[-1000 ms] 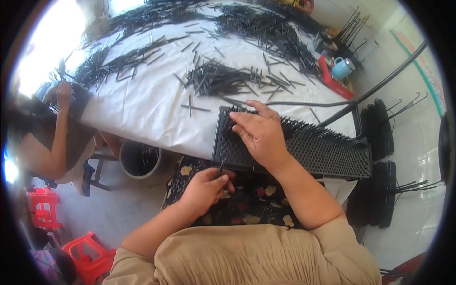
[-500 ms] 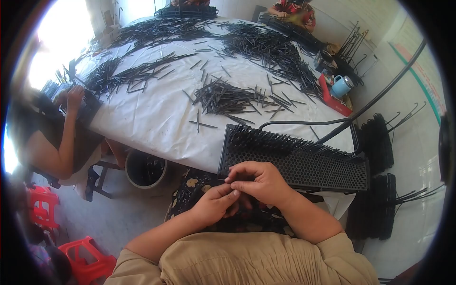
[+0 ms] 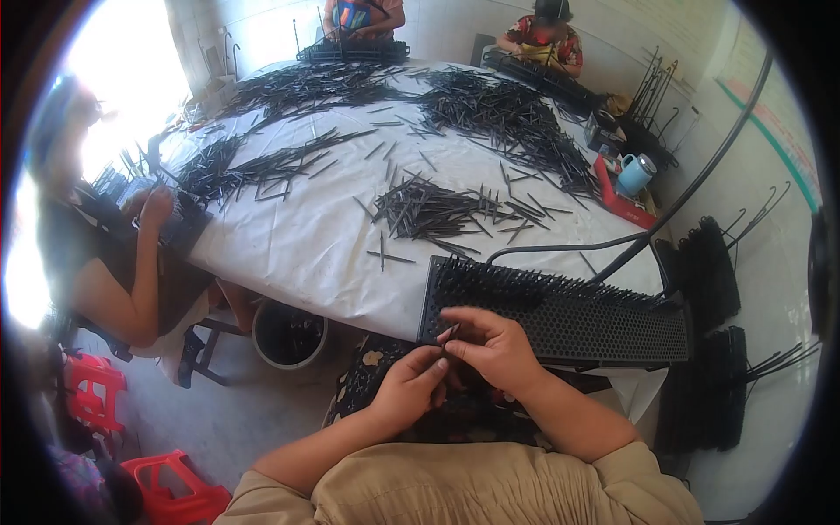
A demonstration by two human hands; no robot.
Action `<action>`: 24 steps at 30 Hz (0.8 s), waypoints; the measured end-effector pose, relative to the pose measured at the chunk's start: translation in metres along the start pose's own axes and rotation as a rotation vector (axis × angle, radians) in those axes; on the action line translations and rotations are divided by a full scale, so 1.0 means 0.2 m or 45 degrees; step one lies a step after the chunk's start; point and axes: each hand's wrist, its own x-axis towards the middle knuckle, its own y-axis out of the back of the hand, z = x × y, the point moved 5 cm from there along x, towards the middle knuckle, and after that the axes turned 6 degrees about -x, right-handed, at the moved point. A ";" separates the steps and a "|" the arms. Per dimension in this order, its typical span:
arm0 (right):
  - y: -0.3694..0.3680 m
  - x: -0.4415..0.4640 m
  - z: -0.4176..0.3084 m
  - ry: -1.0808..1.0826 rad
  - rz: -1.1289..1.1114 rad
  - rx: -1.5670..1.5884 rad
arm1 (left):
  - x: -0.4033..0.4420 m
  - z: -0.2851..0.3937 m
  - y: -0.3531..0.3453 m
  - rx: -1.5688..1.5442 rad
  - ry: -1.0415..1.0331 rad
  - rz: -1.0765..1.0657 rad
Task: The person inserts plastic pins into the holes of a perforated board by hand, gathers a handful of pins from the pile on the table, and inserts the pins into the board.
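Observation:
My left hand (image 3: 409, 383) and my right hand (image 3: 494, 352) meet above my lap, fingertips pinched together. A thin dark stick (image 3: 452, 333) shows between the fingers of both hands; most of it is hidden. Just beyond them, at the table edge, stands a black perforated rack (image 3: 604, 334) with honeycomb holes. Rows of dark sticks (image 3: 525, 278) stand upright in its far part, while the near holes are bare. Behind the rack lies a small pile of similar dark sticks (image 3: 418, 210) on the white tablecloth (image 3: 324, 254).
Larger stick heaps (image 3: 490, 114) cover the table's far side. A co-worker (image 3: 114, 262) sits at the left, two more at the back. A blue mug (image 3: 634, 175) stands by a red box (image 3: 619, 201). Below are a bucket (image 3: 290, 334) and red stools (image 3: 175, 488).
The view has tilted up and shifted slightly, so the scene sits lower and further right. My hands stay together; a dark stick now shows between the fingertips.

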 end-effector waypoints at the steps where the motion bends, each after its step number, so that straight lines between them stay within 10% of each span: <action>1: 0.00 0.00 0.00 -0.004 0.004 0.001 | 0.00 0.00 0.01 -0.035 -0.030 0.006; 9: 0.05 0.00 0.00 0.066 -0.004 -0.113 | 0.01 0.00 0.00 0.056 0.020 0.014; 15: 0.31 0.04 -0.07 0.555 0.591 -0.163 | -0.11 0.26 -0.10 1.526 -1.350 0.187; 24: 0.29 0.06 -0.03 0.750 0.571 -0.427 | -0.04 0.18 -0.10 2.026 -0.935 0.163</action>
